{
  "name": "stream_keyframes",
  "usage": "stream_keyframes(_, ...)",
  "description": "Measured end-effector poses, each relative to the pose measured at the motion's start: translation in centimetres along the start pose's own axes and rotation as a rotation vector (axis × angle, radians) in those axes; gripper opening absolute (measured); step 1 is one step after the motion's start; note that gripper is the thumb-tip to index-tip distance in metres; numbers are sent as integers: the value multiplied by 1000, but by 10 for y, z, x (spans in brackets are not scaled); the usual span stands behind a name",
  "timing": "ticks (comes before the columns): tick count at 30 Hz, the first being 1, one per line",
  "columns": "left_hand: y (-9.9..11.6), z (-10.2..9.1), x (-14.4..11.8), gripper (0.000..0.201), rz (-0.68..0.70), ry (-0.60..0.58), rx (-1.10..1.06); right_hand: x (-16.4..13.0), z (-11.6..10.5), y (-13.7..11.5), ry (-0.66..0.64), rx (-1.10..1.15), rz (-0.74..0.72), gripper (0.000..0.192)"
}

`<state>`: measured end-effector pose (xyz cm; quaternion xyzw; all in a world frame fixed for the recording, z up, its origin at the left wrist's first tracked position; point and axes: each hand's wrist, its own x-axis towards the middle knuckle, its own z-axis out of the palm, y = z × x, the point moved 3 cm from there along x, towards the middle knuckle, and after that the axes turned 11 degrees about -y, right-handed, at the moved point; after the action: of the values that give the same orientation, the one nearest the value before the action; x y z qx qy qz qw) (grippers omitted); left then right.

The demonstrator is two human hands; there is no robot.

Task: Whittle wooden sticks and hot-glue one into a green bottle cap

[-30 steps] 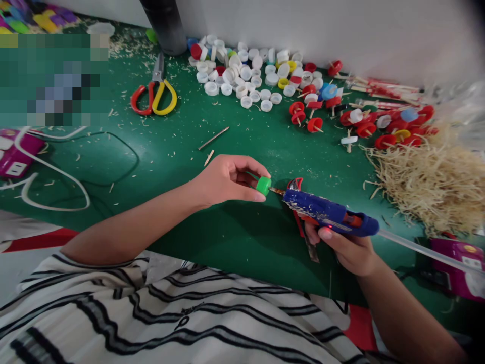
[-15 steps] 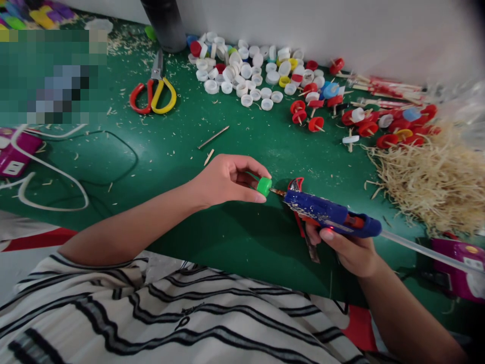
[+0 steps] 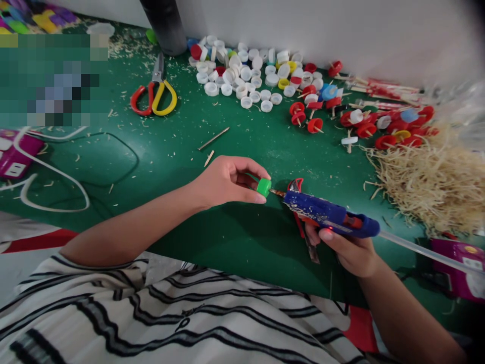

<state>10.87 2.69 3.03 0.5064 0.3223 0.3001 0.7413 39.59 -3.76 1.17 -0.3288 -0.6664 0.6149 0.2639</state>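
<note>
Green cap pinched in left hand, glue gun nozzle seemingly touching it

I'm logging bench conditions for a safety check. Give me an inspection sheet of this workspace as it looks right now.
Surface: green table, strewn with wood shavings and splinters.
Job's things: green cap pinched in the left hand; blue glue gun in the right hand, nozzle at the cap, glue stick jutting from the back.
Clutter: pile of loose caps; red caps on sticks; heap of wood slivers; scissors; loose stick.
Hands: both closed on their items.
Cables: white cord and a dark cord looped at left, by a purple power strip.
Surroundings: white wall; dark cylinder; second purple strip.
</note>
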Motion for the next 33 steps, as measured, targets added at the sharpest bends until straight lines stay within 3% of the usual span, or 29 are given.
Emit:
stream_keyframes(10, 0, 1, 0, 44, -19, 16, -4, 3, 1, -4, -4, -26, -9, 25)
stream_keyframes(33, 1, 2, 0, 44, -30, 26, -10, 0, 0, 1, 0, -14, -11, 17)
